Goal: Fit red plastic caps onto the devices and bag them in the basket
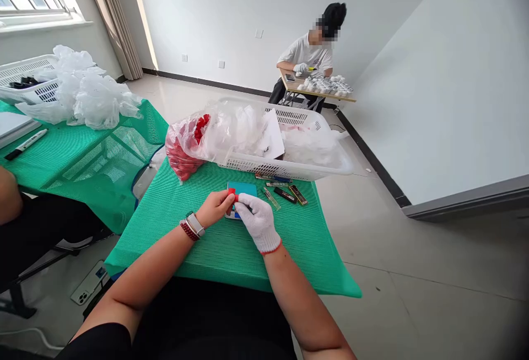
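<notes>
My bare left hand (pixel 215 207) and my white-gloved right hand (pixel 258 219) meet over the green mesh table cover (pixel 185 238). Both pinch a small red piece (pixel 232 194) between their fingertips. Just behind and under the hands lies a teal scale-like pad (pixel 243 188) with a pale front edge. A watch and a red bead bracelet sit on my left wrist.
A white basket (pixel 289 167) with clear bags stands at the table's far edge; a bag of red pieces (pixel 184 148) hangs off its left end. Several small tubes (pixel 285 193) lie by the pad. Another green table (pixel 82 150) stands left. A person sits at a far desk (pixel 318 90).
</notes>
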{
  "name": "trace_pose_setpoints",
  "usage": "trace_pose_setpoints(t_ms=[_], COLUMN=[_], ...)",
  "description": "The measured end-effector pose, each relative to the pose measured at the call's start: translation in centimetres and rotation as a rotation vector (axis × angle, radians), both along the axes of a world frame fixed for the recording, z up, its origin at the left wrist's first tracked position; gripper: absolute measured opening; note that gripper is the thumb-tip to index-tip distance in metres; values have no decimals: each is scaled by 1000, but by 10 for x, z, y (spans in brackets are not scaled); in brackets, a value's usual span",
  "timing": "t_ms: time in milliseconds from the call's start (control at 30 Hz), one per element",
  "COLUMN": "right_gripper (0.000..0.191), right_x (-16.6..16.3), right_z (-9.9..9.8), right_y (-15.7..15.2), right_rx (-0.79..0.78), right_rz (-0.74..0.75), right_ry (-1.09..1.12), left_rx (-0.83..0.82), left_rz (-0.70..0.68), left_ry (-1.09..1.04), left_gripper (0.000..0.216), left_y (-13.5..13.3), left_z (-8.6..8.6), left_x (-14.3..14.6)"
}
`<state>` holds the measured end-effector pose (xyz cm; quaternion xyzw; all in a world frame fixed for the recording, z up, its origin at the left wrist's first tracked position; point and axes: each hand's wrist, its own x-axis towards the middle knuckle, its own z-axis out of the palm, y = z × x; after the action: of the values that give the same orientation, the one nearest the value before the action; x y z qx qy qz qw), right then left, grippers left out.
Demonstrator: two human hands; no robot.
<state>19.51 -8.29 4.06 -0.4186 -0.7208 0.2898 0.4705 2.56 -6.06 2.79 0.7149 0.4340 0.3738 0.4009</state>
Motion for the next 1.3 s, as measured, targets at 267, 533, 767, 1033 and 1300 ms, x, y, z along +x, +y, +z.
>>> trace_pose_setpoints(t_ms=[267,533,767,1033,1300], right_gripper=[18,20,22,25,20], right_x=[-2,-4,-2,-5,-2], right_z=[2,1,-4,-3,-3], right_y=[0,0,2,-2,2], right_rx=[10,-59,-115,-174,-122], right_rz=[37,14,-38,65,-8], right_ry=[-29,23,120,157,125], left_rx=[-20,-4,24,-21,-7], left_rz=[-3,30,34,15,-1], left_ry=[-7,-4,-38,-68,-98], left_gripper=[51,45,39,54,47], left_y=[0,-1,-5,-5,-5], left_z=[3,7,9,7,10], left_x=[2,2,3,1,4])
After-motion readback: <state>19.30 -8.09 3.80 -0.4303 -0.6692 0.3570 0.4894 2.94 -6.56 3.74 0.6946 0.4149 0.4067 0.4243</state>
